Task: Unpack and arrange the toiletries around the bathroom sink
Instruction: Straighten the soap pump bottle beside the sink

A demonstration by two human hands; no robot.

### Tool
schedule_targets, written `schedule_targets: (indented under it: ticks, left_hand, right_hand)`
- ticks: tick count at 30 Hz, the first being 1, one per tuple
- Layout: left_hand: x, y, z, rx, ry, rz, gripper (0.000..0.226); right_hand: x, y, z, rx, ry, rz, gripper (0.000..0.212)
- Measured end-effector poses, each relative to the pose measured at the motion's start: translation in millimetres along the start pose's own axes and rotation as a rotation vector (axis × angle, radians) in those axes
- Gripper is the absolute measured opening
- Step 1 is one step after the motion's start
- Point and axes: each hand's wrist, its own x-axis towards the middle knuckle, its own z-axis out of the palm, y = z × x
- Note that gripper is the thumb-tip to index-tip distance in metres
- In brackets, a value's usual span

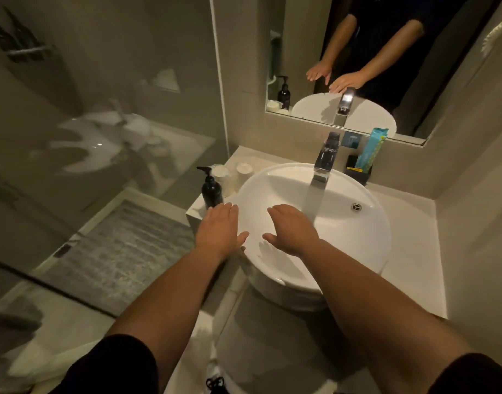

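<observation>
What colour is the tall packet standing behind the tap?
The packet is turquoise blue with a pale yellow-green patterned edge, seen in the head view.

You're shooting in dim, warm, yellow-green light. The brightest area is the white sink (366, 231), lit from above; both hands throw soft finger shadows into its bowl. You get specular glare on the chrome faucet (325, 159) and a hazy reflection across the glass panel (102, 143) on the left. Wide-angle distortion bends the mirror (386, 66) frame and the walls. Edges and lower-left corner smear soft, with visible noise.
</observation>
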Motion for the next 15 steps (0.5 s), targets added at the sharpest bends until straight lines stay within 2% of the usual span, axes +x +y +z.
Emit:
schedule_targets:
  ticks: [7, 15]
  left_hand:
    - [-4, -75, 7, -0.016, -0.014, -0.066, 0.065]
    - [33, -122, 21, -0.197, -0.08, -0.108, 0.072]
  right_hand:
    - [49, -56, 14, 0.052, -0.024, -0.057, 0.059]
    - [106, -82, 30, 0.152, -0.095, 0.087, 0.07]
